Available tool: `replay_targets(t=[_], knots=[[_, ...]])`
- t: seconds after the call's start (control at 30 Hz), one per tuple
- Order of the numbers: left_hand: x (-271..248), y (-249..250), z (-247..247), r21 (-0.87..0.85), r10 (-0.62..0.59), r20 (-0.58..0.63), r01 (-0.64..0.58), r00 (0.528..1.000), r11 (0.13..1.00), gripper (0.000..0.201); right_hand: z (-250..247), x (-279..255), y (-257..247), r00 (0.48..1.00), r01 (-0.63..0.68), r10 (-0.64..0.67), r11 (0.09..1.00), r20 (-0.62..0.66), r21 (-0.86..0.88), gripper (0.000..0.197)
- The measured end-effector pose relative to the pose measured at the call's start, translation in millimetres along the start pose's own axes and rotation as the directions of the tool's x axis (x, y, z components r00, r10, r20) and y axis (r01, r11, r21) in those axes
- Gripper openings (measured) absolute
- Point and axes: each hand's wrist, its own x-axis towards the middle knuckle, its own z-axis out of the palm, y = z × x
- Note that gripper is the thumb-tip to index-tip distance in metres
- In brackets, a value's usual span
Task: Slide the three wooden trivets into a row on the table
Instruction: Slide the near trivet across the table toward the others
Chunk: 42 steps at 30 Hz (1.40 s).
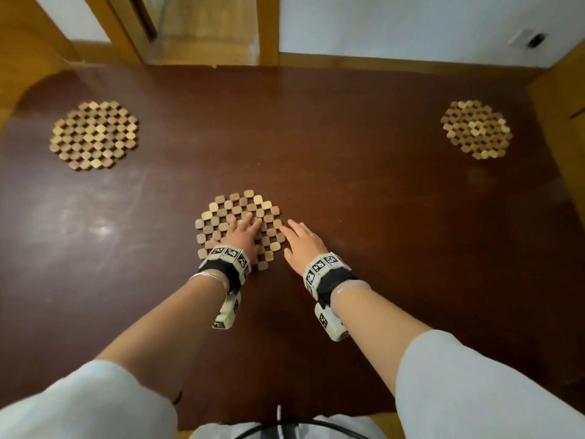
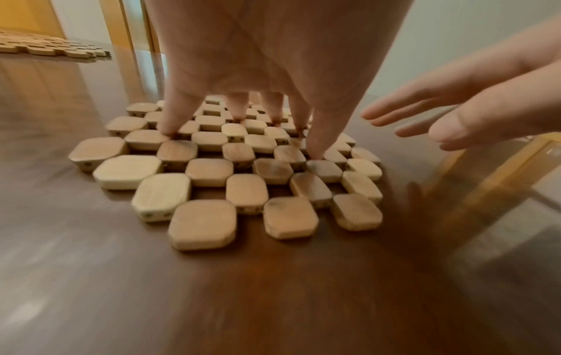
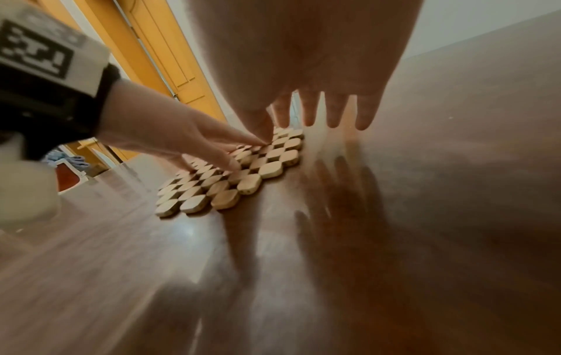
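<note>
Head view: left hand [image 1: 242,237] presses flat-fingered on the near trivet [image 1: 253,204]; right hand [image 1: 302,242] hovers released beside it; other trivets lie far ahead, either side.

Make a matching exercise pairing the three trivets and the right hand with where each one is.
Things:
1. left trivet
2. middle trivet
3. right trivet
4. right hand

Places:
A. under the left hand's fingertips, nearest the person
B. far right of the table
C. far left of the table
D. beside the middle trivet's right edge, fingers straight

Pairs: 1-C, 2-A, 3-B, 4-D
</note>
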Motion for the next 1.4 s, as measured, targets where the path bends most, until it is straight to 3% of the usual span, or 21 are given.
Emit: replay_targets(t=[0.17,0.27,0.43,0.63,0.87,1.0,1.13,1.4], knots=[[18,10,-17,-0.068,0.071,-0.137,-0.081,0.988,0.994,0.068,-12,26,18,1.000,0.001,-0.001,1.000,0.022,-0.029,0.060],[17,1,-14,-0.020,0.075,-0.178,-0.080,0.981,0.997,0.068,-16,35,28,0.997,-0.018,0.023,0.998,0.078,-0.064,0.066],[16,-6,-6,0.032,0.065,-0.145,-0.060,0.987,0.998,0.068,-22,43,44,0.994,-0.028,0.044,0.988,0.100,-0.154,0.073],[39,21,-19,0.073,0.089,-0.184,-0.076,0.979,0.994,0.068,-43,69,47,0.987,-0.136,0.141,0.988,0.078,-0.068,0.070],[48,21,-27,0.050,0.126,-0.156,-0.119,0.980,0.992,0.069,-49,73,51,0.985,-0.156,0.162,0.983,0.062,-0.093,0.064],[41,-11,-28,0.013,0.094,-0.155,-0.093,0.983,0.996,0.066,-45,69,31,0.990,-0.140,0.143,0.985,0.017,-0.101,0.059],[35,-65,-38,-0.017,0.010,-0.193,-0.014,0.981,1.000,0.062,-33,81,-17,1.000,0.011,-0.013,0.988,-0.012,-0.153,0.054],[55,-199,-93,-0.039,-0.148,-0.288,0.142,0.946,0.989,0.059,-23,140,-142,0.994,0.092,-0.077,0.973,0.077,-0.210,0.054]])
